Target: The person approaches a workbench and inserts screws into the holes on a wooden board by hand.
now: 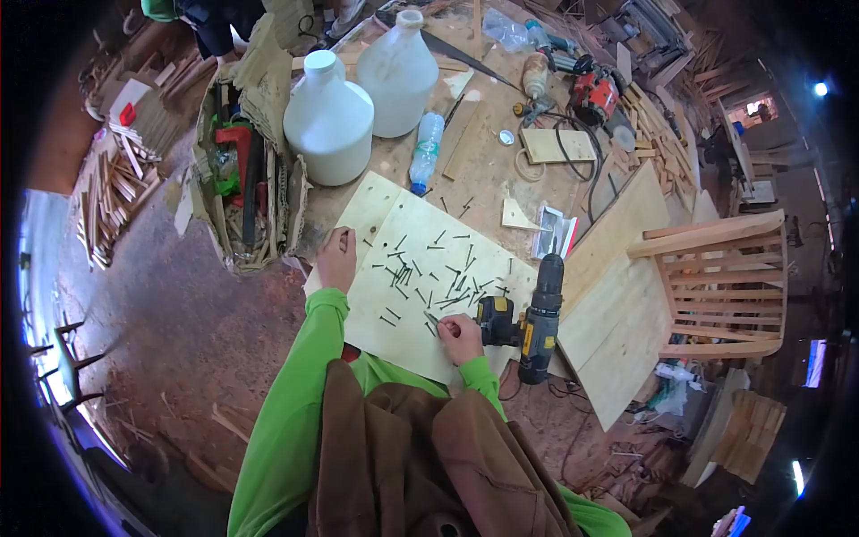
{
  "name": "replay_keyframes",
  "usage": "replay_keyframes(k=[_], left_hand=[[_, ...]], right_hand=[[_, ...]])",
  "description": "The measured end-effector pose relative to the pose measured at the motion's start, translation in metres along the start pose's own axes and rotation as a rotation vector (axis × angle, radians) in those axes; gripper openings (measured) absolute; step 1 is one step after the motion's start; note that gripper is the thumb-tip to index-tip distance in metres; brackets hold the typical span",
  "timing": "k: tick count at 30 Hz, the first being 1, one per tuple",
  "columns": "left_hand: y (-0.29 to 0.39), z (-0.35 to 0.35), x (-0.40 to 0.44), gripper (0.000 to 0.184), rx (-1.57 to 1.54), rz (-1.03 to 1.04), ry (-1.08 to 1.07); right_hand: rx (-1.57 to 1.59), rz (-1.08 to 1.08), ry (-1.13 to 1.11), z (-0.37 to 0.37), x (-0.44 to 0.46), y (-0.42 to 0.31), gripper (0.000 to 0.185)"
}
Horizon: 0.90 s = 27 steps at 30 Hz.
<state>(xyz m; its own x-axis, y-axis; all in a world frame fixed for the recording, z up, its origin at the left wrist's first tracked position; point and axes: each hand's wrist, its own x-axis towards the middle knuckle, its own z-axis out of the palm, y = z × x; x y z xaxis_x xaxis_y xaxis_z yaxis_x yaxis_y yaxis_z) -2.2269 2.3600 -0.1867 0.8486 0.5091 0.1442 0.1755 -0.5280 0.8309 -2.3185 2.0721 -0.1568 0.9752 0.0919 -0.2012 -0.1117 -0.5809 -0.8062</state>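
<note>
A pale plywood board [376, 333] lies before me, with several dark screws [403, 273] scattered over its middle. My right hand [461, 338] pinches a screw [432, 318] low over the board's near part. At the board's left edge, my left hand [336, 261] has its fingers curled together. What they hold, if anything, is hidden. A black and yellow cordless drill [541, 322] rests on its side just right of my right hand, its bit pointing away from me.
Two white jugs [329, 125] and a plastic bottle [427, 152] stand or lie beyond the board. A torn cardboard box [268, 89] with tools is at the left. To the right are a plywood panel [617, 349], a slatted wooden piece [725, 286] and a red power tool [595, 94].
</note>
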Motion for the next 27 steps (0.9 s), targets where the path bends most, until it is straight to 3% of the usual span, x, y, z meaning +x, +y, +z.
replay_keyframes(k=[3,6,20,27], left_hand=[[0.007,-0.011,-0.002,0.012,0.003,-0.074,-0.123],[0.010,-0.026,-0.007,0.011,0.063,0.045,-0.176],[0.011,-0.034,-0.016,0.014,0.247,0.108,-0.405],[0.010,-0.031,-0.019,0.013,0.268,0.247,-0.345]], right_hand=[[-0.021,-0.026,-0.010,0.004,-0.003,0.007,0.012],[-0.069,-0.042,0.011,0.004,-0.003,0.002,0.011],[-0.111,-0.017,0.060,0.007,-0.004,0.001,0.012],[-0.135,-0.059,0.079,0.010,-0.006,0.003,0.012]])
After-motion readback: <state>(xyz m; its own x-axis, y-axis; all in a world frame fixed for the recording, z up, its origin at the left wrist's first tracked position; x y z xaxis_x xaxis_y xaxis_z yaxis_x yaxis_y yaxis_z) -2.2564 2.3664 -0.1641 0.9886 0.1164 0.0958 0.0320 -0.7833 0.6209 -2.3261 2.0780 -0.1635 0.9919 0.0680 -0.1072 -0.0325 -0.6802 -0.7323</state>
